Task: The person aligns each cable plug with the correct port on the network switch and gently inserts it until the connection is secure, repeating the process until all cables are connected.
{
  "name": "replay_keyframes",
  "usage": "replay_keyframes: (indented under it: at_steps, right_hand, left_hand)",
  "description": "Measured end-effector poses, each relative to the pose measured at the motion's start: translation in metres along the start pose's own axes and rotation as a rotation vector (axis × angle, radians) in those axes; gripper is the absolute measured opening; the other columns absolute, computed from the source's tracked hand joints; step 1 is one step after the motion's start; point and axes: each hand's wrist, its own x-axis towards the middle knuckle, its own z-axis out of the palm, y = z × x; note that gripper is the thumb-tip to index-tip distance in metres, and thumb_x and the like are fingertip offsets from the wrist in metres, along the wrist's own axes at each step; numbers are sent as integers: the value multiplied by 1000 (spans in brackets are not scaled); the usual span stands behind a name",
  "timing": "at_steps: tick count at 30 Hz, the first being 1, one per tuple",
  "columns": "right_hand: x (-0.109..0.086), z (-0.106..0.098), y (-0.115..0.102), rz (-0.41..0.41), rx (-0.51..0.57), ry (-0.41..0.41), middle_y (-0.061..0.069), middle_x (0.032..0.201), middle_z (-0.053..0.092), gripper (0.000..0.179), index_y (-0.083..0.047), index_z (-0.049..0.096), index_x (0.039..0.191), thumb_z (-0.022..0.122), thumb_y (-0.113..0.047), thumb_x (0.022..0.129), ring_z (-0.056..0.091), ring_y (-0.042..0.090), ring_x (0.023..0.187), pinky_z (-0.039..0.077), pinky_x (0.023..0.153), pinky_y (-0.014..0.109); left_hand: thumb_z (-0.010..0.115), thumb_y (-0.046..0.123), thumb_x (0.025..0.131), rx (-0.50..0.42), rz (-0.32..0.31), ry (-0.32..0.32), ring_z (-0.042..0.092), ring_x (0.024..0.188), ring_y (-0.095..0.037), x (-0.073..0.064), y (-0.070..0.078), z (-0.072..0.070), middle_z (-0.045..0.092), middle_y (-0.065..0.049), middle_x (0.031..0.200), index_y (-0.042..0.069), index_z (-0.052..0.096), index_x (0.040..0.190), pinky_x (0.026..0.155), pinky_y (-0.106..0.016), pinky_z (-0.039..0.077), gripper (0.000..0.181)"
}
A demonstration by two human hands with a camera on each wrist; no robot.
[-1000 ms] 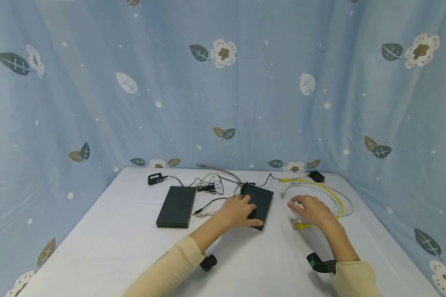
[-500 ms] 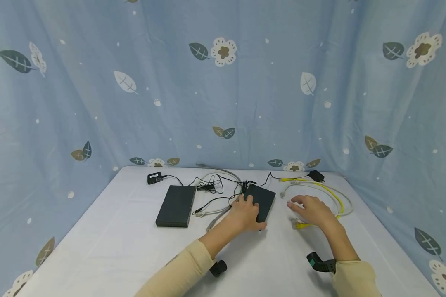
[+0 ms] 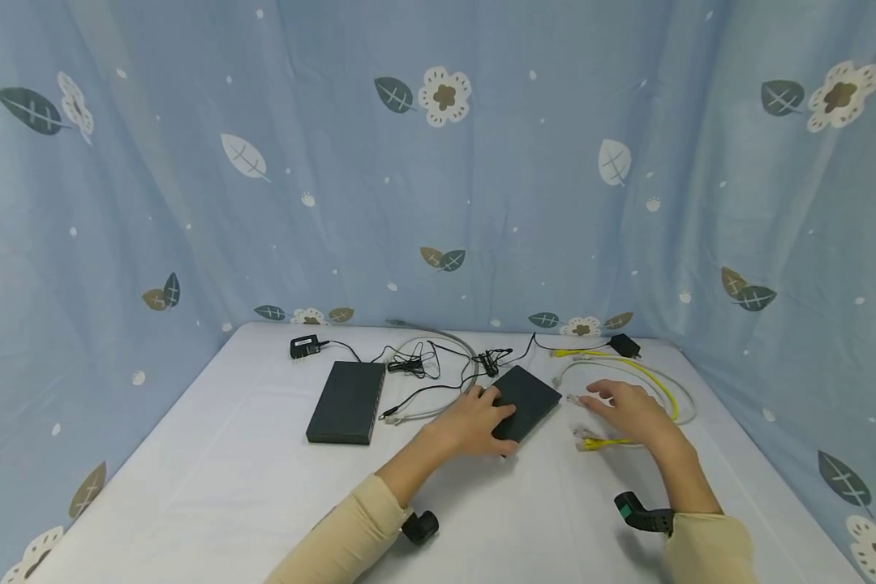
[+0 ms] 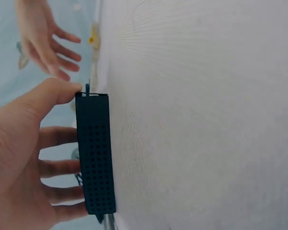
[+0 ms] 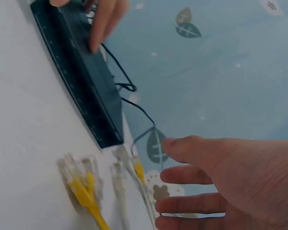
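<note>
My left hand (image 3: 474, 423) lies with spread fingers across the top of a flat black network switch (image 3: 531, 399), its thumb at the near corner. In the left wrist view, the vented narrow side of this network switch (image 4: 97, 158) faces me, and the thumb touches its end. A row of ports runs along the long side of the switch (image 5: 77, 86) in the right wrist view. My right hand (image 3: 633, 415) hovers above the ethernet cables (image 3: 664, 383) with fingers apart and nothing between them. Below it lie clear plugs and a yellow cable (image 5: 89, 201).
A second black network switch (image 3: 346, 403) lies to the left. Behind stand a black power adapter (image 3: 306, 347) and, at the back right, another power adapter (image 3: 624, 345). Black cords (image 3: 409, 366) and a grey cable (image 3: 438, 334) tangle between. A blue curtain (image 3: 438, 178) hangs behind the table.
The switch under my left hand has turned clockwise and shifted slightly right, its far end swinging rightward. My left hand stays on it; the right hand stays nearly still.
</note>
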Motion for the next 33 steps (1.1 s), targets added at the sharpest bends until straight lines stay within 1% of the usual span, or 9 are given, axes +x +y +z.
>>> replay_keyframes:
  at_steps: [3, 5, 9, 14, 16, 21, 27, 31, 33]
  right_hand:
    - [-1, -6, 5, 4, 18, 6, 32, 126, 60, 54, 3, 61, 128, 56, -41, 98, 61, 48, 111, 51, 87, 57]
    - [-3, -9, 10, 2, 16, 12, 32, 125, 60, 56, 3, 61, 128, 55, -43, 98, 61, 48, 110, 51, 87, 57]
    - [-4, -12, 17, -3, 20, 26, 33, 125, 60, 57, 4, 61, 127, 55, -45, 98, 61, 49, 109, 51, 86, 57]
    - [2, -9, 24, -30, 7, 49, 32, 123, 61, 57, 5, 62, 126, 56, -44, 98, 60, 49, 109, 50, 86, 58]
    - [7, -6, 28, -37, -13, 60, 31, 122, 62, 55, 4, 62, 125, 57, -44, 98, 60, 48, 109, 50, 86, 58]
    - [23, 2, 33, -59, -60, 65, 28, 118, 65, 46, 2, 64, 123, 61, -36, 96, 62, 44, 107, 50, 87, 56]
    - [44, 2, 33, -71, -96, 79, 28, 116, 65, 40, 4, 65, 122, 63, -26, 95, 61, 45, 108, 49, 88, 57]
    - [56, 5, 32, -92, -117, 65, 28, 117, 65, 37, 4, 63, 124, 63, -19, 95, 62, 43, 109, 50, 90, 56]
    - [60, 6, 30, -111, -115, 55, 28, 117, 65, 36, 3, 63, 124, 63, -18, 95, 63, 43, 107, 51, 87, 54]
  left_hand:
    - [53, 64, 92, -46, 8, -6, 44, 132, -24, -2, -4, -1, 42, -3, 149, 31, 46, 148, 106, -42, 44, 65]
    - [53, 62, 93, -62, 8, -23, 41, 137, -25, -3, -4, -4, 41, -4, 152, 30, 45, 148, 107, -45, 43, 65]
    - [53, 61, 93, -40, 0, -51, 38, 142, -28, -4, -1, -10, 39, -4, 154, 31, 43, 149, 108, -49, 43, 64]
    - [53, 61, 94, -15, -16, -62, 38, 142, -28, -6, 3, -13, 39, -2, 155, 32, 43, 149, 107, -49, 44, 63]
    - [52, 61, 94, -25, -19, -66, 36, 144, -29, -7, 2, -12, 38, -2, 156, 32, 43, 149, 108, -50, 42, 63]
    - [51, 60, 95, -72, -27, -76, 31, 147, -33, -8, -1, -9, 34, -3, 159, 33, 38, 151, 112, -54, 37, 63]
    - [52, 57, 95, -144, -5, -65, 29, 148, -37, -9, -3, -7, 32, -6, 160, 33, 33, 154, 113, -57, 34, 66]
    - [55, 56, 95, -171, 3, -85, 26, 149, -37, -9, -5, -8, 30, -7, 161, 34, 36, 152, 115, -58, 31, 64]
    - [58, 56, 93, -182, 5, -100, 25, 149, -37, -10, -6, -9, 29, -7, 161, 34, 39, 151, 115, -58, 30, 65]
